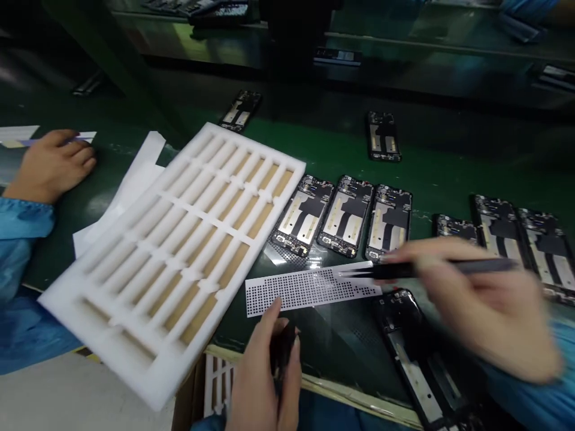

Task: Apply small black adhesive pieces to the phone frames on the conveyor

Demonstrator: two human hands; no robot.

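My left hand (265, 374), low in the centre, is closed around a small black object (282, 350) that I cannot make out fully. Its thumb tip meets the lower edge of a white sheet with rows of black dots (309, 290). My right hand (476, 305), blurred, grips black tweezers (404, 270), their tips over the upper right part of the sheet. Below that hand lies a dark phone frame (415, 359), partly covered by it. Behind the sheet, phone frames with exposed parts (345, 215) stand in a row.
A white foam tray (157, 365) with slots slants across the left. Another person's hand (58, 164) rests at far left by white paper (135, 179). More phone frames (498, 230) lie at right, and two (383, 136) farther back. The table's front edge (359, 398) runs below.
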